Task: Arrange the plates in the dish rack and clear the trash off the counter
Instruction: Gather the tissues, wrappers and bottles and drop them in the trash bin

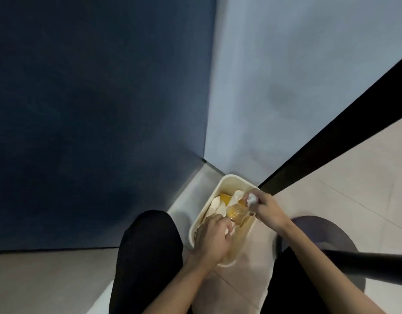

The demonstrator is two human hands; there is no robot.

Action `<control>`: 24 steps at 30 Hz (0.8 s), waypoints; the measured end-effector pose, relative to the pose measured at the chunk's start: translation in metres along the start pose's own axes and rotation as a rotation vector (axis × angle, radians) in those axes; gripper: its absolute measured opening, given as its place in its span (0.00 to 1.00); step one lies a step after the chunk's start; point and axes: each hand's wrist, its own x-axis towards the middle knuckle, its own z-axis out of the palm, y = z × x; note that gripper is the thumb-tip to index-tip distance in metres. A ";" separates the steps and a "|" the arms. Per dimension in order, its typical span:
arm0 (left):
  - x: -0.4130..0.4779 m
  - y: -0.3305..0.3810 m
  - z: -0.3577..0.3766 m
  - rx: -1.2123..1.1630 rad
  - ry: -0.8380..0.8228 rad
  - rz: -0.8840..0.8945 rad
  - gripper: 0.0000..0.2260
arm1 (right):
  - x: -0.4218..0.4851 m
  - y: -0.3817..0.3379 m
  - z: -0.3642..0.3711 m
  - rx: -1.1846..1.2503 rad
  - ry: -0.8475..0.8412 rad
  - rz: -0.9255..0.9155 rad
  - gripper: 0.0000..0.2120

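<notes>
A cream rectangular trash bin point(227, 181) stands on the floor in a wall corner, holding pale and yellow-orange scraps point(225, 198). My left hand point(212, 239) reaches into the bin's near end, fingers curled around white crumpled paper point(230, 231). My right hand point(266, 208) hovers over the bin's right rim, closed on a small grey-white crumpled wad point(251, 198). A clear plastic wrapper or bottle with orange content point(237, 214) lies between the two hands; which hand holds it is unclear. No plates, dish rack or counter are in view.
A dark blue wall point(93, 121) fills the left, a pale wall point(286, 75) the right, with a black strip point(331, 141) beside it. My knees in dark trousers point(147, 252) flank the bin. A black bar point(365, 266) crosses at lower right over tiled floor.
</notes>
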 end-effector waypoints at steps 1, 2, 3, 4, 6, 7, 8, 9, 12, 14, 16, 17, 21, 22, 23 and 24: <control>0.004 -0.007 0.006 0.036 -0.019 0.001 0.07 | 0.010 0.006 0.005 -0.006 0.025 -0.026 0.14; 0.009 -0.012 0.011 0.082 -0.036 0.011 0.10 | 0.019 0.010 0.009 -0.003 0.056 -0.052 0.14; 0.013 -0.016 0.013 0.128 -0.054 0.017 0.12 | 0.027 0.012 0.013 0.012 0.080 -0.072 0.13; 0.015 -0.017 0.013 0.156 -0.059 0.023 0.13 | 0.034 0.012 0.017 0.032 0.098 -0.076 0.13; 0.015 -0.017 0.010 0.159 -0.020 0.042 0.13 | 0.040 0.008 0.024 0.047 0.115 -0.063 0.14; 0.013 -0.018 0.007 0.152 0.005 0.058 0.12 | 0.043 0.006 0.026 0.034 0.117 -0.053 0.16; 0.010 -0.018 0.003 0.140 0.023 0.070 0.10 | 0.043 0.003 0.028 0.002 0.113 -0.044 0.19; 0.007 -0.020 0.000 0.113 0.039 0.070 0.09 | 0.045 0.000 0.029 -0.021 0.106 -0.031 0.22; 0.006 -0.028 -0.010 -0.024 0.045 -0.005 0.06 | 0.050 -0.005 0.031 -0.017 0.076 0.003 0.28; 0.012 -0.030 -0.012 -0.112 0.051 -0.053 0.05 | 0.054 -0.002 0.032 -0.006 0.065 0.012 0.28; 0.018 -0.032 -0.008 -0.168 0.070 -0.073 0.05 | 0.051 0.002 0.031 -0.049 0.059 0.003 0.27; 0.020 -0.033 -0.006 -0.182 0.074 -0.081 0.04 | 0.048 0.005 0.032 -0.077 0.062 -0.006 0.26; 0.019 -0.037 0.001 -0.192 0.058 -0.095 0.04 | 0.025 0.010 0.034 -0.135 0.072 -0.105 0.16; 0.020 -0.037 0.002 -0.198 0.056 -0.090 0.04 | 0.020 0.012 0.035 -0.154 0.073 -0.125 0.15; 0.021 -0.038 0.002 -0.206 0.059 -0.088 0.04 | 0.017 0.015 0.035 -0.164 0.073 -0.144 0.14; 0.023 -0.038 0.002 -0.213 0.062 -0.087 0.04 | 0.013 0.017 0.036 -0.169 0.074 -0.158 0.13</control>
